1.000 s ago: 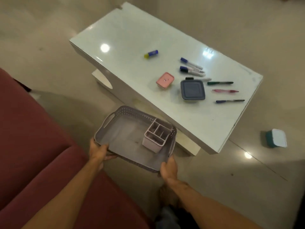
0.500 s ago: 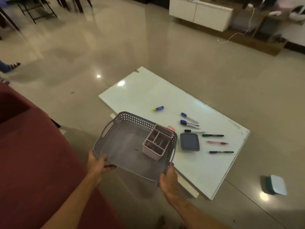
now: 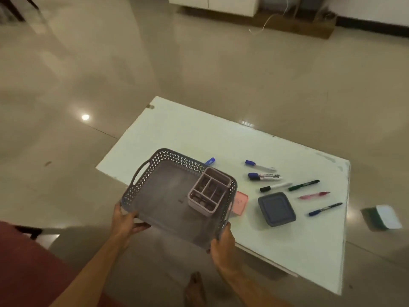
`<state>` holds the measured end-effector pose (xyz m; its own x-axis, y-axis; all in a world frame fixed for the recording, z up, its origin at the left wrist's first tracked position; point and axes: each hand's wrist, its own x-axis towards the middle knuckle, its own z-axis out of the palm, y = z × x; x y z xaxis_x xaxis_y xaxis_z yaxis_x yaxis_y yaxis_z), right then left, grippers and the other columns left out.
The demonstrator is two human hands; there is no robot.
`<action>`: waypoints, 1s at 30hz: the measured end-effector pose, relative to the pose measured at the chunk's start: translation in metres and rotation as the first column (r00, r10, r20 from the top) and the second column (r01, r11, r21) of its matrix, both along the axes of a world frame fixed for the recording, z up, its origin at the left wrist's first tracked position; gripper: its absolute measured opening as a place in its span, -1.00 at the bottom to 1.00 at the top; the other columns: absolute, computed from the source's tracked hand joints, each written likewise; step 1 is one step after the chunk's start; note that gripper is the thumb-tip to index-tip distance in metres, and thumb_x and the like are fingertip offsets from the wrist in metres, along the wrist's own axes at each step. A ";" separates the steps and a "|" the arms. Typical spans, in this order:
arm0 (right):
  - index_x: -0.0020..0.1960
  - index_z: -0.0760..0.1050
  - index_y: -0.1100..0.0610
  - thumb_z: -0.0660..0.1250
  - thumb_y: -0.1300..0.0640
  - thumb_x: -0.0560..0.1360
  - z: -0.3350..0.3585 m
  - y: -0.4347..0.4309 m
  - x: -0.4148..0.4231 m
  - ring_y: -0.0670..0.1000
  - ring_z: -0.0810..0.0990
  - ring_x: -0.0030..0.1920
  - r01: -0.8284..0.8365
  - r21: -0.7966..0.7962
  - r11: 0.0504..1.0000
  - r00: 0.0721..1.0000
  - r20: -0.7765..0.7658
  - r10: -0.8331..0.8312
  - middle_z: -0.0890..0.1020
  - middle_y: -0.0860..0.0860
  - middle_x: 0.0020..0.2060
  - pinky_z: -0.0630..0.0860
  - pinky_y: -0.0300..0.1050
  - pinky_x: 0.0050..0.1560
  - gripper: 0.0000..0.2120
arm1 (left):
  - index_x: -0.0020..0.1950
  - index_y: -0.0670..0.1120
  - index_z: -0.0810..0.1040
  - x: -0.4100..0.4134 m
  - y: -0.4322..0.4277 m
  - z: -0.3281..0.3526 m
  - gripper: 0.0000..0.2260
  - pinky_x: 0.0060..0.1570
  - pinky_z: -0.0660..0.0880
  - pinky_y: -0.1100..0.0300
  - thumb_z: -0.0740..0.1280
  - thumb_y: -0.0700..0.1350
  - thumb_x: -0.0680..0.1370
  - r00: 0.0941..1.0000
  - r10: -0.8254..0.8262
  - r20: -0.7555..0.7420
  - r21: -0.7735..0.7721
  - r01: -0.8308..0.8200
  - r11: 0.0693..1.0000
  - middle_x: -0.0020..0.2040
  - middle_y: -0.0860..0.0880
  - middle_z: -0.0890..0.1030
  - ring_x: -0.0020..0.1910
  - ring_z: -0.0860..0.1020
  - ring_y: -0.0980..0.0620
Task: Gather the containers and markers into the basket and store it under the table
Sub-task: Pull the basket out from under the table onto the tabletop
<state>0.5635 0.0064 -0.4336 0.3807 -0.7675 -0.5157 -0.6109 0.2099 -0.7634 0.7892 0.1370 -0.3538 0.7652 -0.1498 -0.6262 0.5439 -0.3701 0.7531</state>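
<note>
1. The left hand clamps the near-left rim of the grey perforated plastic basket, fingers curled beneath.
2. The right hand closes its grip on the near-right corner.
3. Both bare forearms reach forward, angled inward.

The white table is strewn with markers and a blue container, right of the gripped basket.
</note>
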 end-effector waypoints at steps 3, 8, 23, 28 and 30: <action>0.25 0.39 -0.01 0.22 0.27 0.51 -0.034 0.006 0.031 0.07 0.67 -0.04 0.020 0.000 1.000 0.997 -0.076 -0.020 0.64 0.03 0.07 0.65 0.10 -0.03 -0.64 | 0.51 0.02 0.22 0.039 -0.001 -0.035 -0.41 -0.39 0.66 0.01 0.22 -0.41 0.56 0.998 -0.053 -0.046 0.006 0.053 0.999 0.11 -0.34 0.56 -0.30 0.66 -0.27; 0.31 0.38 0.08 0.22 0.33 0.50 -0.059 0.001 0.068 0.12 0.66 0.00 0.096 -0.049 0.994 0.984 -0.148 -0.102 0.64 0.09 0.09 0.64 0.14 0.00 -0.60 | 0.49 0.02 0.26 0.081 -0.018 -0.075 -0.37 -0.40 0.66 0.02 0.20 -0.48 0.51 0.994 -0.062 -0.093 -0.042 0.058 0.997 0.17 -0.19 0.55 -0.18 0.63 -0.29; 0.15 0.43 0.17 0.24 0.38 0.53 -0.062 -0.053 0.106 0.11 0.61 -0.01 0.179 -0.192 0.965 0.968 -0.140 -0.207 0.60 0.11 0.02 0.62 0.06 0.02 -0.77 | 0.45 0.07 0.29 0.123 -0.077 -0.113 -0.40 -0.20 0.68 0.05 0.27 -0.40 0.51 0.982 -0.156 -0.111 -0.134 0.140 0.981 0.08 -0.19 0.64 -0.16 0.71 -0.23; 0.07 0.38 0.05 0.25 0.33 0.54 -0.068 -0.059 0.107 0.13 0.64 -0.05 0.168 -0.180 0.969 0.970 -0.146 -0.196 0.61 0.09 -0.03 0.64 0.14 -0.03 -0.78 | 0.49 0.10 0.25 0.125 -0.077 -0.112 -0.35 -0.32 0.65 0.17 0.34 -0.36 0.50 0.979 -0.145 -0.146 -0.142 0.124 0.982 0.15 -0.22 0.63 -0.10 0.70 -0.31; 0.07 0.38 0.04 0.28 0.27 0.55 -0.069 -0.060 0.105 0.14 0.66 -0.06 0.167 -0.149 0.975 0.973 -0.134 -0.187 0.62 0.08 -0.04 0.65 0.16 -0.06 -0.82 | 0.51 0.11 0.22 0.124 -0.074 -0.108 -0.34 -0.37 0.63 0.22 0.37 -0.32 0.52 0.975 -0.151 -0.163 -0.145 0.128 0.981 0.16 -0.18 0.61 -0.07 0.68 -0.34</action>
